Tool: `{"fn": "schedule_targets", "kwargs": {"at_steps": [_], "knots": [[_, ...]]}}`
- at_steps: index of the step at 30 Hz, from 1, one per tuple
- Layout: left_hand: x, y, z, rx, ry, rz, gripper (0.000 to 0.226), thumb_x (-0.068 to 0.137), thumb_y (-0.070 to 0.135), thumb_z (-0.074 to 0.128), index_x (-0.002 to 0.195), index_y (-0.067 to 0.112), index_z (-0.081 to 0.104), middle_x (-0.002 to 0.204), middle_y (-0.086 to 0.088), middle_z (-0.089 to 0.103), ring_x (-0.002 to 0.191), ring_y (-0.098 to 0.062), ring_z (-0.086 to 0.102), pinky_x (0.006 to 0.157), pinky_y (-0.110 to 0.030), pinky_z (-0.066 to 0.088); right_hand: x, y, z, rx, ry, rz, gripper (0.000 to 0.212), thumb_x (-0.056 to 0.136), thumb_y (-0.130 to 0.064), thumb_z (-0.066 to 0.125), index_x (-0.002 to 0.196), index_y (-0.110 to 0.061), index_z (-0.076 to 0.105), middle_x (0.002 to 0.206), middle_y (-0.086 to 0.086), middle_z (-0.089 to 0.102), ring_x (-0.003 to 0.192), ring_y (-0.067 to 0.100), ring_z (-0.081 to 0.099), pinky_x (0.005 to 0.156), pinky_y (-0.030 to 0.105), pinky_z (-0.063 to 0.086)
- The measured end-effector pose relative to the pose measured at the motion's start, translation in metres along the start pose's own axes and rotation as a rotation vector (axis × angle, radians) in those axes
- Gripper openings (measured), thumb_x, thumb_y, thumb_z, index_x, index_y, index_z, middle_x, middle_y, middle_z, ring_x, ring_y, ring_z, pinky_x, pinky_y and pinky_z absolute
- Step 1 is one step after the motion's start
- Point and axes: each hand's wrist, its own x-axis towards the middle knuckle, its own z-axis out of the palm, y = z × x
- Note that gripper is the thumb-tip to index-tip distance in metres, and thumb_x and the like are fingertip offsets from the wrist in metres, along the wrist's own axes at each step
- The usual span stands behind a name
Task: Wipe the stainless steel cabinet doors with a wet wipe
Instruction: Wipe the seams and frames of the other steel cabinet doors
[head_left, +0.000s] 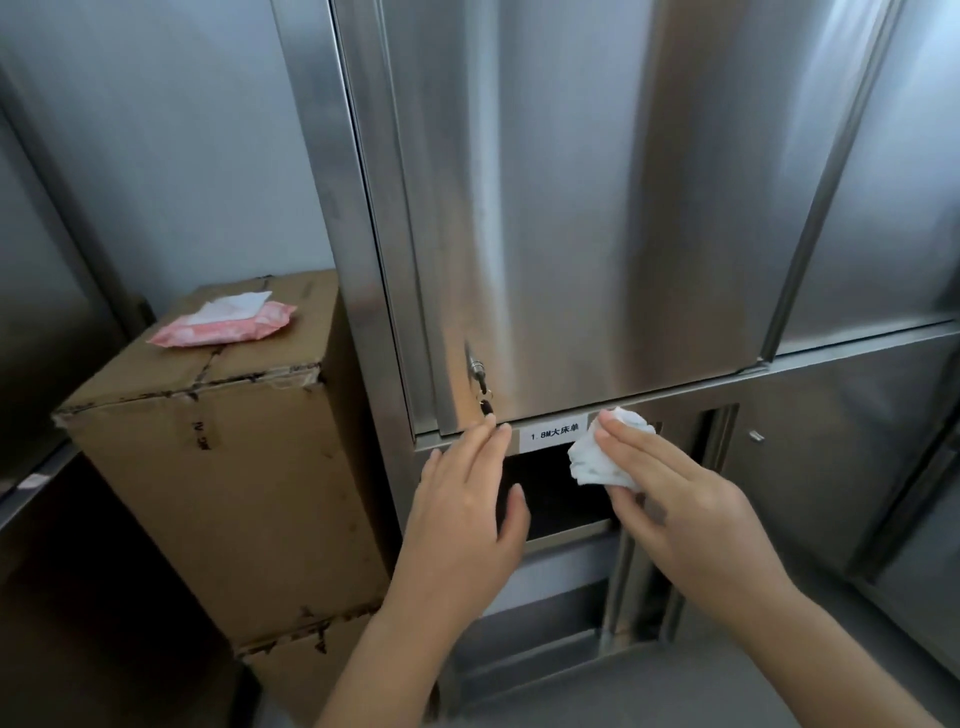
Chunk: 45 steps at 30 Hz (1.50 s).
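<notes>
A tall stainless steel cabinet door (597, 208) fills the upper middle, with a keyed lock (479, 371) near its lower left corner. Below it runs a steel strip with a white label (555, 432) above a dark recessed opening (561, 493). My right hand (685, 499) presses a crumpled white wet wipe (605, 449) against the strip, just right of the label, fingers fairly straight over the wipe. My left hand (467, 499) is open, fingers straight, its fingertips at the door's lower left corner under the lock.
A tall cardboard box (223, 467) stands to the left of the cabinet, with a pink pack of wet wipes (223, 325) on top. Another steel door (883, 182) lies to the right, and lower cabinet doors (831, 467) sit below it.
</notes>
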Motion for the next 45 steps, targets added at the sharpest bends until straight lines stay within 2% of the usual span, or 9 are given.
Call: {"fn": "schedule_targets", "kwargs": {"at_steps": [2,4,7,12,23,29,36,40,45], "knots": [[0.025,-0.016,-0.004,0.003,0.018,0.026,0.054,0.090,0.035,0.036,0.136,0.010,0.049,0.139,-0.004,0.050,0.130,-0.008,0.030,0.107,-0.038,0.014,0.028,0.005,0.014,-0.001,0.022,-0.019,0.038,0.082,-0.020,0.055,0.115,-0.005,0.067,0.125,0.000,0.060,0.095,0.011,0.063,0.072,0.024,0.051],[0.051,-0.033,-0.009,0.004,0.044,0.051,0.054,0.090,0.034,0.036,0.137,0.010,0.048,0.140,-0.004,0.049,0.131,-0.009,0.031,0.107,-0.037,0.017,0.057,0.008,0.030,-0.023,0.048,-0.056,0.040,0.084,-0.023,0.048,0.114,-0.006,0.068,0.124,0.002,0.062,0.091,0.019,0.069,0.069,0.030,0.056],[0.086,-0.058,-0.018,0.041,0.093,0.104,0.051,0.090,0.031,0.038,0.134,0.008,0.050,0.138,-0.007,0.051,0.130,-0.013,0.034,0.105,-0.041,0.020,0.098,0.012,0.053,-0.049,0.096,-0.109,0.039,0.083,-0.022,0.048,0.112,-0.006,0.069,0.122,0.003,0.064,0.090,0.020,0.070,0.063,0.034,0.058],[0.135,-0.085,-0.030,0.150,0.143,0.189,0.051,0.089,0.030,0.039,0.134,0.007,0.051,0.138,-0.007,0.050,0.131,-0.017,0.038,0.106,-0.044,0.020,0.149,0.021,0.076,-0.030,0.153,-0.143,0.038,0.083,-0.022,0.050,0.112,-0.005,0.069,0.121,0.005,0.064,0.088,0.023,0.071,0.064,0.038,0.059],[0.221,-0.087,-0.066,0.261,0.380,0.297,0.048,0.087,0.025,0.042,0.129,0.004,0.055,0.137,-0.010,0.051,0.132,-0.022,0.039,0.107,-0.048,0.026,0.238,0.038,0.079,0.130,0.220,-0.245,0.043,0.083,-0.026,0.052,0.120,-0.008,0.064,0.128,0.003,0.060,0.112,0.011,0.058,0.089,0.027,0.047],[0.265,-0.069,-0.085,0.388,0.506,0.354,0.047,0.085,0.022,0.042,0.124,0.001,0.058,0.135,-0.015,0.052,0.130,-0.027,0.040,0.105,-0.050,0.027,0.284,0.044,0.060,0.163,0.286,-0.381,0.043,0.083,-0.027,0.054,0.121,-0.008,0.063,0.129,0.002,0.059,0.110,0.011,0.060,0.087,0.025,0.048],[0.306,-0.062,-0.115,0.495,0.608,0.343,0.049,0.081,0.022,0.040,0.122,0.001,0.058,0.138,-0.018,0.049,0.133,-0.031,0.036,0.105,-0.051,0.022,0.350,0.042,0.033,0.142,0.355,-0.519,0.045,0.084,-0.029,0.050,0.121,-0.006,0.063,0.130,0.003,0.059,0.118,0.009,0.051,0.092,0.026,0.043],[0.325,-0.060,-0.137,0.555,0.652,0.353,0.050,0.079,0.022,0.040,0.120,0.000,0.059,0.137,-0.019,0.049,0.132,-0.034,0.039,0.103,-0.055,0.029,0.386,0.041,0.024,0.154,0.404,-0.564,0.048,0.084,-0.030,0.049,0.122,-0.003,0.061,0.129,0.008,0.059,0.121,0.013,0.051,0.097,0.024,0.039],[0.348,-0.063,-0.161,0.575,0.695,0.341,0.047,0.078,0.021,0.040,0.121,0.007,0.050,0.138,-0.019,0.048,0.132,-0.036,0.040,0.102,-0.057,0.030,0.421,0.034,0.013,0.102,0.494,-0.602,0.051,0.083,-0.034,0.047,0.122,-0.004,0.062,0.129,0.008,0.059,0.117,0.015,0.054,0.090,0.026,0.045]]}}
